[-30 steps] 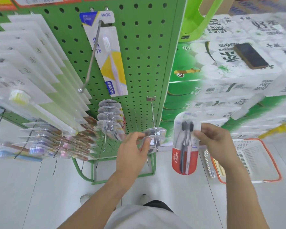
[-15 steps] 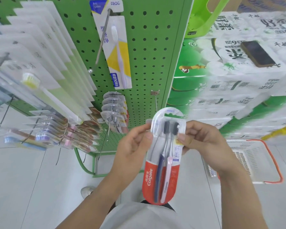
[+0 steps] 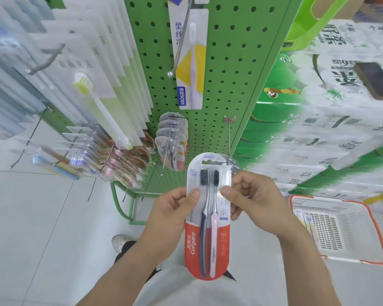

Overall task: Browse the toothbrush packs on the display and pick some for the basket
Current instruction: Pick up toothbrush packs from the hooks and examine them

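A Colgate toothbrush pack (image 3: 208, 217) is held upright in front of the green pegboard display (image 3: 226, 62), between both hands. The left hand (image 3: 170, 215) grips its left edge: the thumb is pressed on the front of the clear blister, and the other fingers are curled behind the pack, where they are hidden. The right hand (image 3: 252, 204) grips the right edge in the same way, with the thumb on the front and the fingers bent behind. Two toothbrushes with dark bristles are seen inside, one dark blue and one pink.

The white basket with an orange rim (image 3: 338, 226) is set on the floor to the right, well apart from the pack; something pale is lying at its left side, but it is too blurred to be named. The hanging packs at the left (image 3: 86, 89) are blurred and partly cut off. A dark flat object (image 3: 376, 82) is lying on the stacked tissue packages (image 3: 332, 129).
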The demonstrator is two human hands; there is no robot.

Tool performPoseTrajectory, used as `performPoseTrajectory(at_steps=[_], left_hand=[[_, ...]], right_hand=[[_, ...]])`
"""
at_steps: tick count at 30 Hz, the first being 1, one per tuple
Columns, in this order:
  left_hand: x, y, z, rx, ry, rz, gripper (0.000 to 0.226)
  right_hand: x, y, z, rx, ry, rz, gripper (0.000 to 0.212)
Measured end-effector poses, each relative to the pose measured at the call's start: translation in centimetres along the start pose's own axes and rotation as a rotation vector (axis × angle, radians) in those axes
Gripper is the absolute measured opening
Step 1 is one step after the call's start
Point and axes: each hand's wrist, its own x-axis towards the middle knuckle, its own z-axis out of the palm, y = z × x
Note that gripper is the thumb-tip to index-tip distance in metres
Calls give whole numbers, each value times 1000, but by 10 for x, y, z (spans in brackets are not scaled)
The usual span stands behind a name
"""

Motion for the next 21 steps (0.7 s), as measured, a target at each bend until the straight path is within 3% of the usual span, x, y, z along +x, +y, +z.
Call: performPoseTrajectory(at_steps=[9, 13, 16, 21], left_hand=[[-10, -6, -8, 175, -26, -66, 38], [-12, -8, -4, 155, -1, -60, 34], [-13, -8, -2, 86, -18, -63, 34], [-17, -3, -1, 51, -26, -11, 32]], right_hand=[[-2, 7, 9, 90, 121, 23, 31], [-3, 8, 11, 72, 165, 31, 32], [-4, 8, 11, 70, 196, 35, 19], [-8, 5, 13, 45, 349, 10, 26]])
